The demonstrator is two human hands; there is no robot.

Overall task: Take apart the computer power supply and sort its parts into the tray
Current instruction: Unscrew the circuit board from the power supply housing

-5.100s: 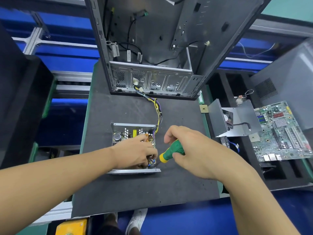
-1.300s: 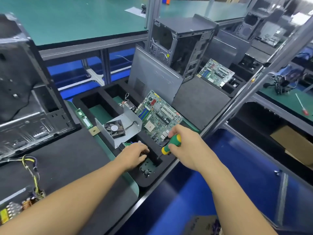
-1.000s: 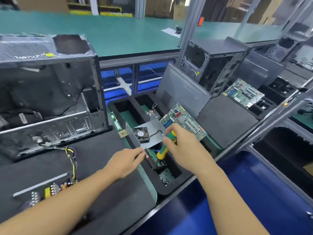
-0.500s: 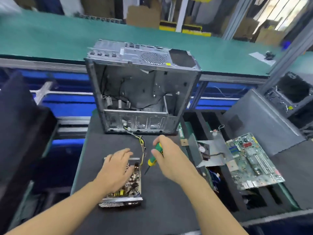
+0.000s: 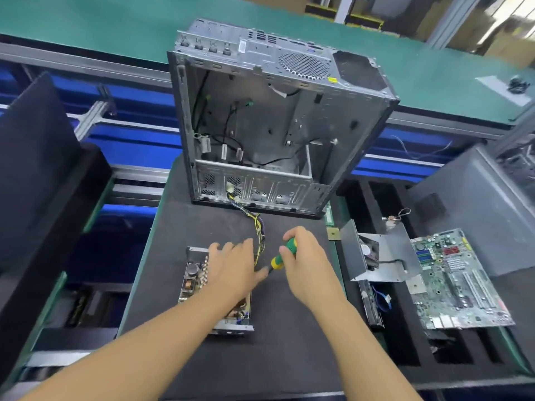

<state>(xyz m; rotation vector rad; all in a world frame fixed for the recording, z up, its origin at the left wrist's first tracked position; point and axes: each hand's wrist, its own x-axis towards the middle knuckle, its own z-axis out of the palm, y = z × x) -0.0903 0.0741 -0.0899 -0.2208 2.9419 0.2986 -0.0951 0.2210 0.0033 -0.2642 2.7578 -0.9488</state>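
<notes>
A: Hands?
B: I see left hand (image 5: 231, 270) spread flat over the open power supply (image 5: 195, 282); contact unclear, blurred. Right hand (image 5: 308, 269) wrapped round the screwdriver (image 5: 282, 256), just beside.
A: Supply where?
B: On the table (image 5: 289, 351), in front of the case (image 5: 260, 120); tray (image 5: 401, 337) to its right.

green-and-yellow screwdriver (image 5: 282, 257), grey computer case (image 5: 278, 125), black mat (image 5: 283, 337), green motherboard (image 5: 454, 282), yellow-black wires (image 5: 258, 228)

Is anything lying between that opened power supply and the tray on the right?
Nothing lies on the mat between the power supply and the tray; only the right hand, holding the screwdriver, hovers there. The wire bundle runs from the supply into the case.
</notes>
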